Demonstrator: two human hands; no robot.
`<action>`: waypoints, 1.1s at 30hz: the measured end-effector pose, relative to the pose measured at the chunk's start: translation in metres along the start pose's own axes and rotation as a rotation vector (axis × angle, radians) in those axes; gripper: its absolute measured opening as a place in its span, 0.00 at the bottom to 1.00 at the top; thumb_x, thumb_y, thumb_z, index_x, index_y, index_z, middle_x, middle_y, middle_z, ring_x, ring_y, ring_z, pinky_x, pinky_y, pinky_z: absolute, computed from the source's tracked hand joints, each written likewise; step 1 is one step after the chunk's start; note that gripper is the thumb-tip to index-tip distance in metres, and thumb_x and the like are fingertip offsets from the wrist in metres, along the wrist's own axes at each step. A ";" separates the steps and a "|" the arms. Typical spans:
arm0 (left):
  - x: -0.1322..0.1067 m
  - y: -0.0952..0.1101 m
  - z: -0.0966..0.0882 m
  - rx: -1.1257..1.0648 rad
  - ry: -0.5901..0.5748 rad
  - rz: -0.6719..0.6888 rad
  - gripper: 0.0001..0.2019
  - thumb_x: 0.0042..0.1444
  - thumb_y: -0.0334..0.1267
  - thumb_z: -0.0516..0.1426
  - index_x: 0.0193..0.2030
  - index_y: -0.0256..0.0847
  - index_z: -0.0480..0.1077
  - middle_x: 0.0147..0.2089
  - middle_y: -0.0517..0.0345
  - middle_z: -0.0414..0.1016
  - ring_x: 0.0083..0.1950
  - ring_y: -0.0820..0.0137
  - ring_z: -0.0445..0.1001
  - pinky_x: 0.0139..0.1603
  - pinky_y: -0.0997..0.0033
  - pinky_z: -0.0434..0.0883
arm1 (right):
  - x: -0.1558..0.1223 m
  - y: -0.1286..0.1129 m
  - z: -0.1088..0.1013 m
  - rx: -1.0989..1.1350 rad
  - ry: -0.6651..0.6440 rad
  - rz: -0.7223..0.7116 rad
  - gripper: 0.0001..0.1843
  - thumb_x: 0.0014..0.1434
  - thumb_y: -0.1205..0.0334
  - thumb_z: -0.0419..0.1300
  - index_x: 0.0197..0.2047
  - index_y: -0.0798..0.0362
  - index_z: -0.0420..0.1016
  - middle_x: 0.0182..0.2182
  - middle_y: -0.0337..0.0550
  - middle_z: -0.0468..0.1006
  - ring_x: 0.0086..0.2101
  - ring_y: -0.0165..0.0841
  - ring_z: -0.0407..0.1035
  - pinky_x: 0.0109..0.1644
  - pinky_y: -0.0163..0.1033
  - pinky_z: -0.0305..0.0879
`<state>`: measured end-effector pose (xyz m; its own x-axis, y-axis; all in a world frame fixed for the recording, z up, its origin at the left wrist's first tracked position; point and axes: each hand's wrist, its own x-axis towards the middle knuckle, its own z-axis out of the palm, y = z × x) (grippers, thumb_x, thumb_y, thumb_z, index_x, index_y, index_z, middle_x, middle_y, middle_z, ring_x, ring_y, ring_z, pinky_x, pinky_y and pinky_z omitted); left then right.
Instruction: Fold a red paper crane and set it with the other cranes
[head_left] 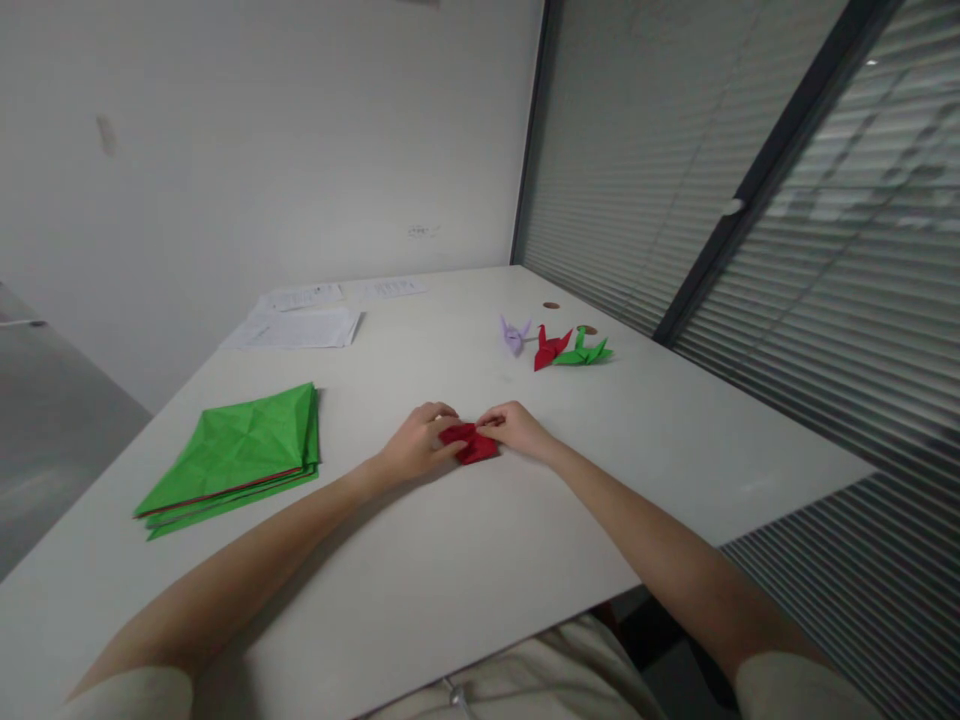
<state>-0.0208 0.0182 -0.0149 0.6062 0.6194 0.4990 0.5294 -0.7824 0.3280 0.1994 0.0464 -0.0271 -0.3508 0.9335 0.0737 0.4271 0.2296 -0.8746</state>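
A small piece of folded red origami paper [474, 450] lies on the white table between my two hands. My left hand [424, 440] grips its left side, with the thumb along the near edge and the other fingers over the far side. At the upper right edge of the red paper, my right hand [514, 428] pinches with thumb and fingertips. The fingers cover parts of the paper, so its exact folds cannot be made out.
A stack of creased green paper sheets [247, 440] with a red one among them lies to the left. Folded paper cranes, purple [514, 338], red [550, 348] and green [583, 352], stand at the far right. Printed papers [300, 328] lie at the back left. Window blinds [615, 180] border the right side.
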 end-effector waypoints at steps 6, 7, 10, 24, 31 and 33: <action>-0.002 0.010 0.003 0.170 -0.101 0.113 0.19 0.57 0.46 0.59 0.52 0.41 0.71 0.49 0.44 0.71 0.50 0.59 0.70 0.51 0.56 0.68 | -0.004 -0.005 0.002 0.079 -0.006 0.057 0.09 0.51 0.64 0.62 0.32 0.58 0.82 0.25 0.44 0.81 0.26 0.32 0.72 0.29 0.34 0.67; -0.003 0.008 0.003 0.184 -0.091 0.108 0.18 0.58 0.44 0.58 0.54 0.40 0.70 0.49 0.43 0.71 0.49 0.59 0.70 0.51 0.56 0.68 | -0.005 -0.006 0.001 0.099 -0.010 0.063 0.09 0.50 0.66 0.62 0.34 0.58 0.82 0.25 0.44 0.81 0.26 0.31 0.72 0.29 0.34 0.67; -0.005 0.002 0.003 0.175 -0.072 0.073 0.25 0.59 0.42 0.56 0.63 0.38 0.60 0.50 0.42 0.71 0.49 0.59 0.71 0.51 0.57 0.69 | -0.005 -0.008 0.000 0.160 -0.026 0.082 0.15 0.48 0.68 0.62 0.41 0.58 0.82 0.26 0.42 0.82 0.26 0.30 0.72 0.28 0.32 0.65; -0.005 -0.009 0.005 0.218 -0.078 0.138 0.12 0.64 0.37 0.50 0.46 0.39 0.73 0.42 0.48 0.77 0.41 0.66 0.76 0.45 0.64 0.69 | -0.012 -0.009 -0.005 -0.397 -0.034 -0.346 0.14 0.50 0.62 0.68 0.42 0.51 0.81 0.35 0.44 0.73 0.37 0.34 0.67 0.44 0.41 0.64; -0.005 -0.006 0.003 0.172 -0.089 0.130 0.13 0.64 0.39 0.51 0.43 0.39 0.75 0.40 0.48 0.74 0.40 0.68 0.74 0.43 0.67 0.70 | -0.005 0.003 -0.002 -0.469 -0.103 -0.467 0.10 0.57 0.63 0.63 0.43 0.48 0.81 0.37 0.44 0.75 0.39 0.34 0.66 0.48 0.43 0.62; -0.005 -0.006 0.002 0.155 -0.096 0.124 0.12 0.63 0.40 0.52 0.41 0.39 0.75 0.38 0.50 0.74 0.38 0.68 0.73 0.41 0.68 0.70 | -0.003 0.005 -0.002 -0.479 -0.094 -0.459 0.09 0.57 0.64 0.63 0.41 0.49 0.81 0.37 0.44 0.76 0.39 0.34 0.66 0.48 0.43 0.61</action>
<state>-0.0257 0.0199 -0.0214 0.7218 0.5284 0.4470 0.5279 -0.8380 0.1381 0.2040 0.0449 -0.0306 -0.6468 0.6891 0.3268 0.5322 0.7148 -0.4537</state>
